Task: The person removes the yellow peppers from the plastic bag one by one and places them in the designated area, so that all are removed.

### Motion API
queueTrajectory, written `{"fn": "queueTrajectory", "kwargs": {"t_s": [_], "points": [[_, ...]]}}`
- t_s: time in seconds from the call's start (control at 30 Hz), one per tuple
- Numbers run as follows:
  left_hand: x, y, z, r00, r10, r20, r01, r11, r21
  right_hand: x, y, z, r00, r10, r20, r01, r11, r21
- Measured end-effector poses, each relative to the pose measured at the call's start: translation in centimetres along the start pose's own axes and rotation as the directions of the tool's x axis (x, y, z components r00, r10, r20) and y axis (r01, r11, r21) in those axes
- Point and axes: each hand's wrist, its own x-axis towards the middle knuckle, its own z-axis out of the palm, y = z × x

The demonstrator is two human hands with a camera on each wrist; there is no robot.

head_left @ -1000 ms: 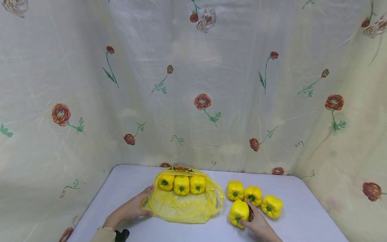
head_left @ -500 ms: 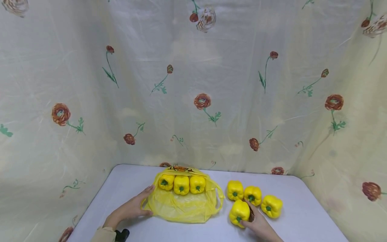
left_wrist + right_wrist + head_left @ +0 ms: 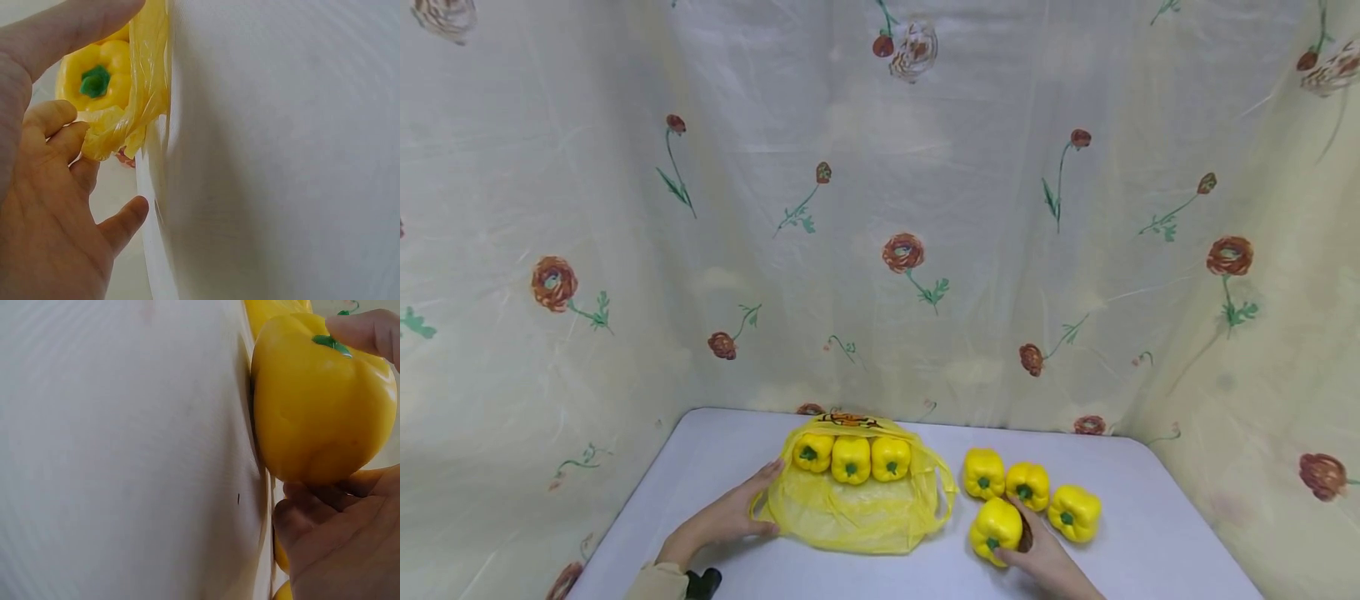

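Observation:
A yellow plastic bag [image 3: 842, 525] lies on the table with its mouth toward the person. Inside it, three yellow bell peppers [image 3: 851, 460] stand side by side at the back. My left hand [image 3: 733, 508] touches the bag's left edge, thumb and fingers spread apart; in the left wrist view its fingertips [image 3: 78, 128] meet the crumpled plastic. At the right, my right hand [image 3: 1045, 554] grips a yellow bell pepper [image 3: 995, 531], thumb near the green stem and fingers behind it. In the right wrist view that pepper [image 3: 322, 406] sits close against the white tabletop.
Behind the right hand stand three more yellow bell peppers: one at the left [image 3: 983, 472], a middle one [image 3: 1027, 485] and one at the right [image 3: 1074, 512]. A white table [image 3: 820, 579] carries everything. Flower-printed cloth [image 3: 970, 275] hangs around its back and sides.
My right hand and the bell pepper in its grip have shifted very slightly to the right. The left hand, the bag and the other peppers stay put.

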Motion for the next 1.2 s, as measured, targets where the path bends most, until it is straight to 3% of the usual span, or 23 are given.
{"fn": "queueTrajectory", "kwargs": {"t_s": [0.13,0.37,0.63,1.2], "points": [[0.0,0.0,0.1,1.0,-0.012,0.001,0.012,1.0,0.003,-0.3,-0.2,-0.1,1.0,-0.015,-0.013,0.015,1.0,-0.025],[-0.1,0.1,0.0,1.0,-0.012,0.005,0.012,1.0,0.004,-0.5,-0.7,-0.2,1.0,0.019,-0.019,-0.018,0.998,0.054],[-0.1,0.0,0.0,1.0,-0.007,0.0,0.007,1.0,-0.005,-0.4,-0.7,-0.2,0.999,0.026,-0.031,-0.024,0.998,0.052],[0.0,-0.2,0.0,1.0,-0.017,-0.007,0.017,1.0,-0.006,-0.9,-1.5,-0.8,0.997,-0.067,-0.045,0.069,0.996,0.053]]}}
